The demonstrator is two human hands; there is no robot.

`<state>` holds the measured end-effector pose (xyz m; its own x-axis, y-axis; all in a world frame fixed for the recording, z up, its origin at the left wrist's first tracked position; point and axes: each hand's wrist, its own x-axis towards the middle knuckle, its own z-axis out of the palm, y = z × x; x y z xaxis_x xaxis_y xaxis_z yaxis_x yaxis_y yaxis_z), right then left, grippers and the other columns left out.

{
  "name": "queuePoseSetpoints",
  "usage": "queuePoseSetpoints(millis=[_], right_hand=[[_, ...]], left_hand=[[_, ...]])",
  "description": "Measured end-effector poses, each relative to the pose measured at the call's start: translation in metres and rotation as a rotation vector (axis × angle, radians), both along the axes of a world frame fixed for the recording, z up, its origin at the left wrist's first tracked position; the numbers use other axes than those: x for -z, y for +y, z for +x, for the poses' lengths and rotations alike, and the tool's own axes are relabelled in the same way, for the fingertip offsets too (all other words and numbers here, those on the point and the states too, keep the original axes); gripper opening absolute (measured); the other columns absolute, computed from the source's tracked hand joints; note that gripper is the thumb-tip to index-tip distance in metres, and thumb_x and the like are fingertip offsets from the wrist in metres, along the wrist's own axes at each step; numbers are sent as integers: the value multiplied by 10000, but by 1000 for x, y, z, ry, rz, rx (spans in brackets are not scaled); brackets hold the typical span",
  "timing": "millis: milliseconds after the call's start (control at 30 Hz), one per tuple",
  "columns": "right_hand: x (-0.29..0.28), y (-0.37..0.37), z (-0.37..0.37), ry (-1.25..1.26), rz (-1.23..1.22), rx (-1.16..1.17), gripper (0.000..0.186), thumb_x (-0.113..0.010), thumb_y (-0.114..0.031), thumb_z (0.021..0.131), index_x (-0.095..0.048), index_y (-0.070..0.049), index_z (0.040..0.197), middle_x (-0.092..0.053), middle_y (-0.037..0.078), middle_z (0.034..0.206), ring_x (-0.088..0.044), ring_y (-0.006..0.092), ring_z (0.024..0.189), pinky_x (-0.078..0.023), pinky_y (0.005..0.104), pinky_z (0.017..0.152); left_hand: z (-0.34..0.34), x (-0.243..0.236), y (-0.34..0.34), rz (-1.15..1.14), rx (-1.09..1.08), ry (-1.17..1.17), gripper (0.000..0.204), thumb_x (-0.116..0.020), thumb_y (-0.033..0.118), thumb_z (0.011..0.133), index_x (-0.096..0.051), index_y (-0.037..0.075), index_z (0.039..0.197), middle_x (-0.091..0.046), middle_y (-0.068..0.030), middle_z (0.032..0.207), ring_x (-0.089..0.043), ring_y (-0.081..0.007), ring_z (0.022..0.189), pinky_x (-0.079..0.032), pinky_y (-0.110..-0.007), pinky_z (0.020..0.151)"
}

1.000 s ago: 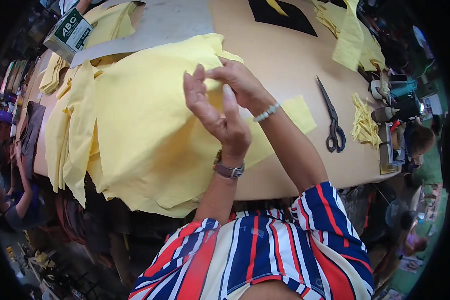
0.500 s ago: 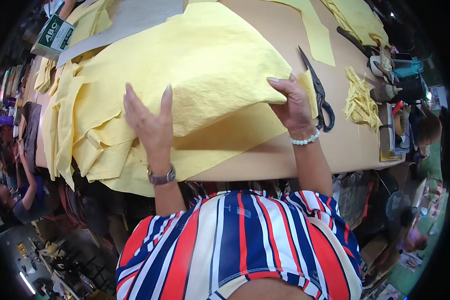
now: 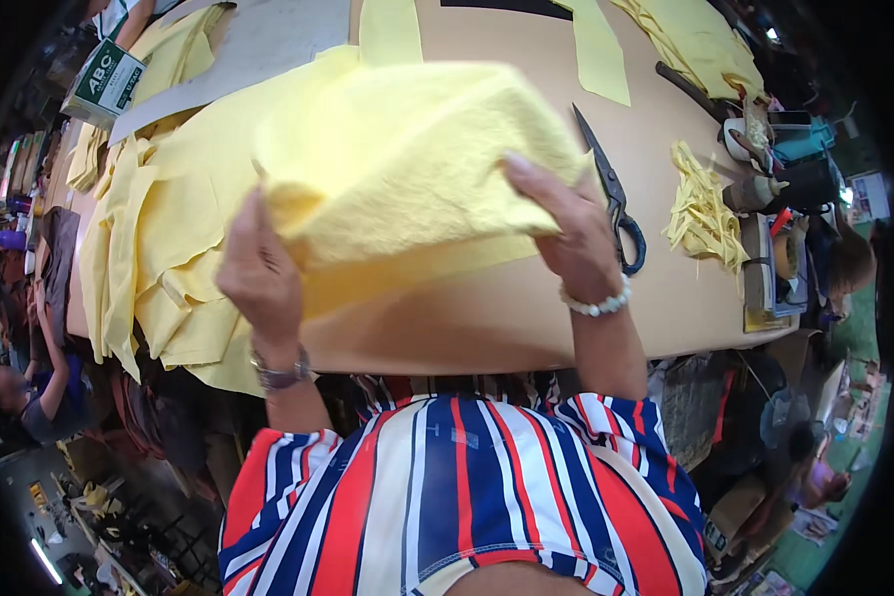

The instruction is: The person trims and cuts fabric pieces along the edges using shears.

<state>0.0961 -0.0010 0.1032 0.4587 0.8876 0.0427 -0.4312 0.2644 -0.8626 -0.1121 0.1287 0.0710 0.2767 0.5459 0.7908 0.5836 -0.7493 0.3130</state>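
Observation:
A sheet of yellow cloth [image 3: 407, 159] is held up between both hands, slightly blurred. My left hand [image 3: 260, 260] grips its left end, fingers closed on the edge. On the right, my right hand [image 3: 566, 223] pinches the other end, thumb on top of the cloth. More yellow cloth layers [image 3: 164, 248] lie beneath and to the left, some hanging over the front edge of the tan table [image 3: 427, 318]. Black shears [image 3: 621, 238] lie just right of my right hand.
A grey sheet [image 3: 268, 40], a boxed item [image 3: 104, 84], yellow pieces [image 3: 601, 60] and yellow scraps [image 3: 700, 209] are on the table. Tools and containers [image 3: 805, 184] crowd the right end. Another person [image 3: 45, 387] is at the far left, others at the lower right.
My hands have separated from near the middle and spread to either side. The left hand has closed on the cloth, which is now lifted taut between both hands.

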Motion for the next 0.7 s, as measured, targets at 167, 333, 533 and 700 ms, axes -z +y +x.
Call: queuePoseSetpoints(millis=[167, 333, 533, 700], right_hand=[[-32, 20, 18, -647, 21, 318, 287, -581, -202, 877, -556, 32, 1042, -621, 55, 842, -576, 103, 704, -462, 243, 634], [49, 50, 92, -1509, -340, 300, 537, -543, -503, 833, -514, 33, 857, -565, 176, 765, -560, 318, 739, -455, 373, 666], [93, -22, 40, -1589, -499, 116, 233, -623, -219, 769, -547, -35, 890, -566, 134, 820, -546, 300, 804, -444, 383, 718], [81, -56, -21, -1275, -571, -14, 140, -630, -115, 725, -537, -39, 797, -551, 109, 755, -543, 301, 677, -446, 377, 622]], left_hand=[[29, -46, 68, 151, 50, 10, 194, -534, 65, 878, -591, 33, 1061, -648, -172, 847, -630, -279, 668, -480, -338, 588], [66, -13, 166, 178, -6, 378, 196, -411, 219, 939, -559, 118, 1017, -620, -169, 776, -598, -347, 661, -473, -409, 552], [54, 31, 216, 193, 50, 623, 228, -439, 96, 847, -479, 113, 1071, -616, -136, 777, -600, -341, 658, -467, -439, 541], [82, 30, 250, 127, 72, 708, 287, -449, 54, 808, -454, 70, 1095, -616, -147, 929, -609, -325, 753, -471, -423, 602]])
